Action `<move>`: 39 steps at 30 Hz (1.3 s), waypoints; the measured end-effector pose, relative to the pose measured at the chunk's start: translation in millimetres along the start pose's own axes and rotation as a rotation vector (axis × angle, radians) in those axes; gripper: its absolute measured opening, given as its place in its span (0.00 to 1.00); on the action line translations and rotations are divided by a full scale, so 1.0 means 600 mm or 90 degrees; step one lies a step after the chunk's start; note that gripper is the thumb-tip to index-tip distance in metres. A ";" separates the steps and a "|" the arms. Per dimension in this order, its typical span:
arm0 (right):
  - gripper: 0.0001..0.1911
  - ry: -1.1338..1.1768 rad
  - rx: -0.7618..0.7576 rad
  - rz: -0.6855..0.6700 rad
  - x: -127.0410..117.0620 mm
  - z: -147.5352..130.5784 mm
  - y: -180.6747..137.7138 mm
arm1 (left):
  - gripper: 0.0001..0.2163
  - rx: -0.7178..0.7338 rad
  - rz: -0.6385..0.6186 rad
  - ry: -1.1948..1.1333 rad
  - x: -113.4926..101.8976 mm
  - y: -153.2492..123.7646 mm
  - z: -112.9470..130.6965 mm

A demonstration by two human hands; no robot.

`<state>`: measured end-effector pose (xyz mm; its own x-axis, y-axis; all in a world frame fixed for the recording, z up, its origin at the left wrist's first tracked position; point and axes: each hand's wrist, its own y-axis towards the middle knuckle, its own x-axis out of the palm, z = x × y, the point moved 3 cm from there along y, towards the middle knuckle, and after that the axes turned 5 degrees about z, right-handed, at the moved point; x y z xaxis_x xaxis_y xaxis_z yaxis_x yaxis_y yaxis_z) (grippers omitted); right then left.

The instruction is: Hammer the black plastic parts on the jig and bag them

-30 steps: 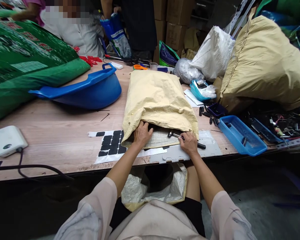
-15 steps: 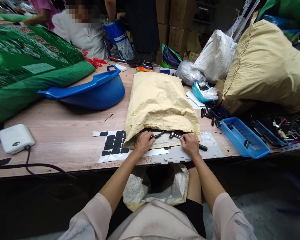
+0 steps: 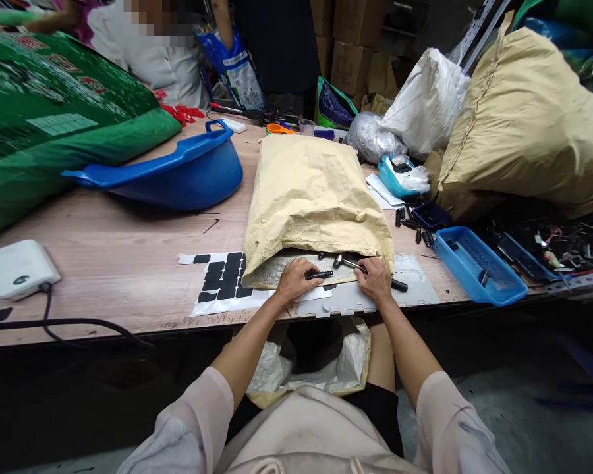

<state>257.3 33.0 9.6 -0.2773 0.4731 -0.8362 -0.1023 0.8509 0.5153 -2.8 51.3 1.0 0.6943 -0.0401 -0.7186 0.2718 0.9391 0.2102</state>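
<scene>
A yellow woven sack lies on the table, its open mouth towards me and its pale lining showing. At the mouth, my left hand is closed on a slim black rod-like piece that points right. My right hand grips a small hammer-like tool by its metal shaft; the head points left and a black handle end sticks out on the right. A small dark tip shows inside the sack mouth. Under my hands lie a grey-white flat sheet and a sheet of black rounded stickers.
A blue basin and a white box with a cable stand left. On the right are a blue basket, loose black parts and a full yellow sack. An open sack hangs at my lap. People stand across the table.
My left hand has come slightly right, out in front of the sack mouth, and its black piece now shows more fully. My right hand still holds the hammer-like tool. The view has shifted slightly.
</scene>
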 end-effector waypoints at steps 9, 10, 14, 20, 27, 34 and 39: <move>0.11 0.048 0.011 -0.008 -0.022 -0.014 -0.004 | 0.07 -0.006 0.019 -0.010 0.004 -0.003 -0.002; 0.12 0.067 0.015 -0.001 -0.029 -0.022 -0.007 | 0.07 -0.009 0.023 -0.010 0.005 -0.003 -0.002; 0.17 0.138 0.039 0.022 -0.050 -0.059 -0.025 | 0.07 -0.010 0.044 -0.011 0.005 -0.003 0.000; 0.17 0.173 0.050 0.021 -0.056 -0.094 -0.047 | 0.06 0.006 0.049 -0.021 0.005 -0.004 -0.001; 0.18 0.164 0.050 0.042 -0.064 -0.115 -0.056 | 0.06 0.007 0.053 -0.028 0.009 -0.003 -0.003; 0.17 0.134 0.056 0.005 -0.063 -0.122 -0.052 | 0.06 -0.010 0.047 -0.035 0.008 -0.002 -0.001; 0.17 0.151 0.024 0.005 -0.065 -0.141 -0.049 | 0.05 -0.015 0.039 -0.028 0.007 0.000 -0.002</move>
<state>190.0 -29.6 42.8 -0.4952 0.4163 -0.7625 -0.0643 0.8577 0.5101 -0.7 51.2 -2.9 0.7375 0.0035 -0.6753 0.2128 0.9479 0.2373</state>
